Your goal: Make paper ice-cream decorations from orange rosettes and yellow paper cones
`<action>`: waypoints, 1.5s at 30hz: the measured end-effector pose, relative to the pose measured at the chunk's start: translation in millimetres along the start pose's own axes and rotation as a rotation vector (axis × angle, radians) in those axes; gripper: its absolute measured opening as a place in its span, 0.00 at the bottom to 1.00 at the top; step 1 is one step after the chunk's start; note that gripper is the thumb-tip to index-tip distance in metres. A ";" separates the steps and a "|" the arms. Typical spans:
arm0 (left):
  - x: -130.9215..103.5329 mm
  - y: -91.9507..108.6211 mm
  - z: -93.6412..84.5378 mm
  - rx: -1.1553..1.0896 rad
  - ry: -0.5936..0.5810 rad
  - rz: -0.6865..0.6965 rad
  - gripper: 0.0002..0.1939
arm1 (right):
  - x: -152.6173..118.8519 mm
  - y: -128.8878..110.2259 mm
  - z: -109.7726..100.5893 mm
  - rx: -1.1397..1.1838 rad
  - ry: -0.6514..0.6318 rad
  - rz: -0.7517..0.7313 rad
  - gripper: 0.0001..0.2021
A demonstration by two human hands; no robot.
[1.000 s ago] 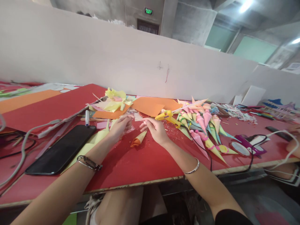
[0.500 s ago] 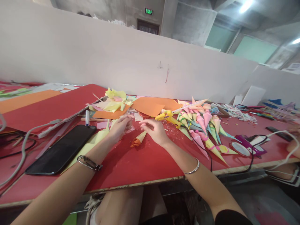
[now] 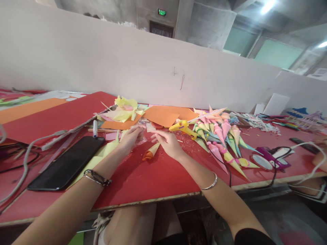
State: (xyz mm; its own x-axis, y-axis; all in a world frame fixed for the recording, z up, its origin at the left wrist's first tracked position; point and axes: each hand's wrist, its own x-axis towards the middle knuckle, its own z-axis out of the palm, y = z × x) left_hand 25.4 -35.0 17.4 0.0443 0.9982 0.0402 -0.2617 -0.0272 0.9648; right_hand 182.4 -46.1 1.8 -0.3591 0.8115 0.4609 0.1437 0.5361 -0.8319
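Note:
My left hand [image 3: 133, 137] is closed above the red table, its fingers curled together; whatever it pinches, if anything, is hidden or too small to name. Facing it, my right hand [image 3: 167, 143] has its fingers stretched toward the left fingertips, and I see nothing held in it. A small gap or light touch separates the two hands; which one I cannot tell. Just below and between them lies a rolled paper cone [image 3: 151, 151], pale yellow outside with orange at its wide end. A yellow hot glue gun [image 3: 182, 127] rests right of my right hand.
Several pastel paper cones [image 3: 222, 132] are heaped at the right. A black phone [image 3: 67, 163] lies on the left, by a white marker [image 3: 95, 128]. Orange sheets [image 3: 163, 115] and yellow scraps [image 3: 125, 109] are behind. Cables cross both sides; another person's arm [image 3: 320, 161] shows far right.
My right hand's fingers have straightened from a loose pinch and now point toward my left hand. My left hand, the cone and the glue gun have stayed in place.

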 end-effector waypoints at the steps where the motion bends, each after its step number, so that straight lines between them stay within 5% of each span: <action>1: -0.2 0.2 0.0 0.003 0.002 -0.005 0.03 | -0.3 0.0 0.0 -0.002 -0.006 0.021 0.13; 7: 0.5 -0.3 -1.0 0.004 0.010 -0.008 0.04 | -0.2 -0.9 -0.2 -0.095 0.009 -0.080 0.11; 12: 0.8 -1.0 -2.0 0.014 -0.010 -0.009 0.05 | -0.6 1.7 1.0 0.022 -0.033 0.003 0.13; 17: 3.0 -3.2 -3.1 0.004 -0.008 0.014 0.06 | 1.4 -1.8 -1.6 -0.172 -0.003 -0.157 0.15; 26: 4.1 -4.4 -5.8 0.016 -0.030 0.008 0.03 | -4.8 -1.1 -0.3 -0.598 -0.361 -0.166 0.19; 30: 3.0 -2.9 -4.0 0.004 -0.028 0.006 0.05 | -4.7 3.2 -1.9 -0.753 -0.421 -0.190 0.14; 45: 2.8 -3.4 -3.1 -0.019 -0.015 -0.006 0.04 | -4.1 4.2 -4.0 -0.627 -0.454 -0.103 0.09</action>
State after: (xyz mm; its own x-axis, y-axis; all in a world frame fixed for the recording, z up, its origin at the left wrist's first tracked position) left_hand 23.4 -32.0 13.4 0.0608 0.9974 0.0384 -0.2796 -0.0200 0.9599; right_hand 188.2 -46.3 -2.4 -0.7217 0.6486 0.2418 0.5352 0.7444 -0.3992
